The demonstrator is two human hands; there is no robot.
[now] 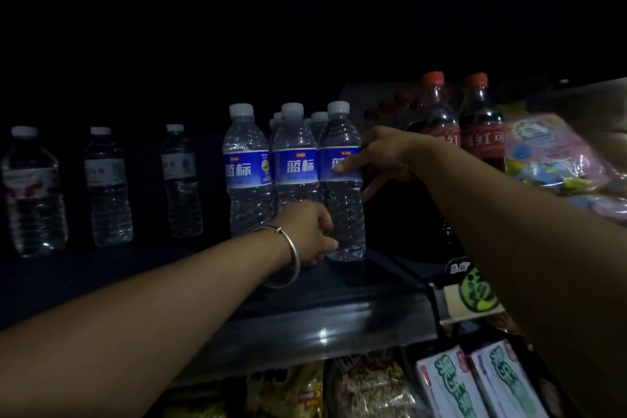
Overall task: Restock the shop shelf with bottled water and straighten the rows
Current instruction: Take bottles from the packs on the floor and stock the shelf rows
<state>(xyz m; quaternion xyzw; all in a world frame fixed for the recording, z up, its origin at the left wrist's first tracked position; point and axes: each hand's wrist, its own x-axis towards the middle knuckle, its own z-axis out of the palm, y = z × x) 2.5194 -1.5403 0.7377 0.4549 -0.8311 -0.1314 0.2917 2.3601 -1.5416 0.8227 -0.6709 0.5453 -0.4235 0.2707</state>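
Fingers (342,166) of both hands grasp one blue-labelled bottle (341,180), clear water inside, on the shelf (305,322).

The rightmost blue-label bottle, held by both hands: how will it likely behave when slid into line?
The bottle looks full, so probably heavy for its size. Tall and narrow, it may tip if pushed high; the left hand grips its base and the right hand its label. Its thin ribbed wall likely gives slightly.
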